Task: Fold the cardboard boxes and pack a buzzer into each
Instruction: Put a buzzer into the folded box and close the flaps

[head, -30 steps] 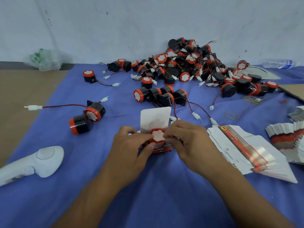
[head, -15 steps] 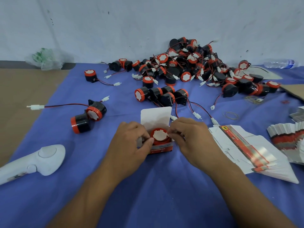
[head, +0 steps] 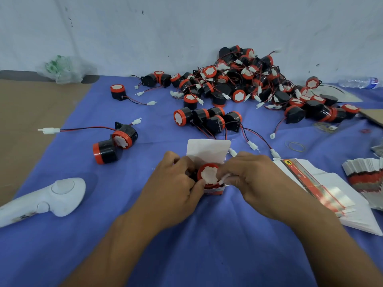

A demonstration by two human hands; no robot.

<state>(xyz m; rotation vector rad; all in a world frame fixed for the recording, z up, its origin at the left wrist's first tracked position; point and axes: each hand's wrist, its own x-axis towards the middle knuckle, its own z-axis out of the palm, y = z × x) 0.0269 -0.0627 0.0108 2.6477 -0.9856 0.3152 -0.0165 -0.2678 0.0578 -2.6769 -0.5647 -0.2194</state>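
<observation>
A small cardboard box (head: pixel 208 149) stands on the blue cloth at the centre, its white lid flap raised at the back. A black buzzer with a red rim and white face (head: pixel 208 175) sits in its open top. My left hand (head: pixel 174 183) grips the box from the left, thumb on the front edge. From the right, my right hand (head: pixel 250 179) pinches the buzzer's white connector next to the red rim. Most of the box body is hidden by both hands.
A large heap of wired buzzers (head: pixel 244 83) lies at the back; a loose pair (head: pixel 116 141) lies left. Flat box blanks (head: pixel 323 183) and another stack (head: pixel 364 172) lie right. A white handheld controller (head: pixel 47 197) lies near left. Rubber bands (head: pixel 295 146) and a water bottle (head: pixel 358 82) are at the right.
The buzzer has sunk lower into the box. My right fingers have closed in on its connector at the rim, while my left hand stays wrapped around the box.
</observation>
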